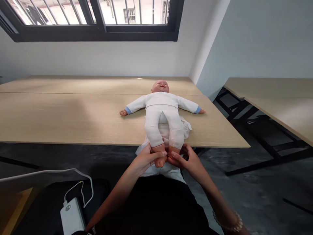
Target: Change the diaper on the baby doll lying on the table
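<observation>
A baby doll (161,100) in a white top with blue cuffs and white trousers lies on its back on the wooden table (73,120). Its head points away from me, its arms are spread wide, and its feet stick out past the front edge. My left hand (146,159) is closed around the foot on the left, thumb across the ankle. Around the other foot, my right hand (186,159) is closed too, its fingers partly hidden behind it. Thin whitish cloth (186,126) lies crumpled under the doll's legs and hangs over the edge.
Left of my lap, a white power bank (71,217) with a white cable (73,169) rests on a black seat (44,209). A second table (274,88) with a black frame stands to the right. Beyond the table are a wall and a barred window (97,32).
</observation>
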`<state>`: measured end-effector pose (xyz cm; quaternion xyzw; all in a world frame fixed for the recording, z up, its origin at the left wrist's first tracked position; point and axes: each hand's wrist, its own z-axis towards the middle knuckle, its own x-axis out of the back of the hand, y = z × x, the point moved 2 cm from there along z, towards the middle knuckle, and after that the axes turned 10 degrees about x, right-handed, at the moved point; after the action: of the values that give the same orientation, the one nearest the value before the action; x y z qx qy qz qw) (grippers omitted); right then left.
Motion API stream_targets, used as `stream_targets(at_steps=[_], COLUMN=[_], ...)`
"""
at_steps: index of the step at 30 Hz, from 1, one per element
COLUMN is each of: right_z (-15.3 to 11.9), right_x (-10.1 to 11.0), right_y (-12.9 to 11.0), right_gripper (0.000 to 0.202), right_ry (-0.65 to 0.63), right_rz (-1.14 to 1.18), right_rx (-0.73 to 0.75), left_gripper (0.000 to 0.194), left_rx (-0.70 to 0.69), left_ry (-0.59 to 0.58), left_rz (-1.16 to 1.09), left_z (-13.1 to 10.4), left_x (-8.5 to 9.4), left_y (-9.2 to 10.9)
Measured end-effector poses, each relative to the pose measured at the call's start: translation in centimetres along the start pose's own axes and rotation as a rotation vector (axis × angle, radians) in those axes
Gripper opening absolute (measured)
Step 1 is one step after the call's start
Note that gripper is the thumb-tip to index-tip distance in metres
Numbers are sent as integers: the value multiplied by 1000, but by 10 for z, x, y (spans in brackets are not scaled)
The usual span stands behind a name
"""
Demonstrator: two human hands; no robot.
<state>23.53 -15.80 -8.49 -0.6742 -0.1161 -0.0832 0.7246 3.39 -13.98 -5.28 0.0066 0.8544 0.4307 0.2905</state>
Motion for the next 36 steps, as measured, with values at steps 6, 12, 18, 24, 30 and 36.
stream_targets(at_steps=[6,12,18,24,30,36], right_z=[-5,-11,-22,-44,-18,45], right_x=[32,69,58,-27,-34,-9], right_y=[-9,-8,-26,-43,-56,-112], right_gripper=[72,65,45,73,41,29], right_ry=[125,157,230,-152,87,154], right_rz=[171,-221,-782,-1078,-876,-929], right_rx=[-122,-2,342,838,1033,1083], left_gripper=[64,55,47,34,36,38], left_rx=[-36,-94,-85,-63,-44,-79], left_ry=[136,254,221,213,192,141], left_rz=[92,155,36,-144,-253,-166], left_z=[-16,-31,-28,-29,-26,-23], left_x=[29,52,55,48,43,36], left_y=[6,14,12,6,5,5])
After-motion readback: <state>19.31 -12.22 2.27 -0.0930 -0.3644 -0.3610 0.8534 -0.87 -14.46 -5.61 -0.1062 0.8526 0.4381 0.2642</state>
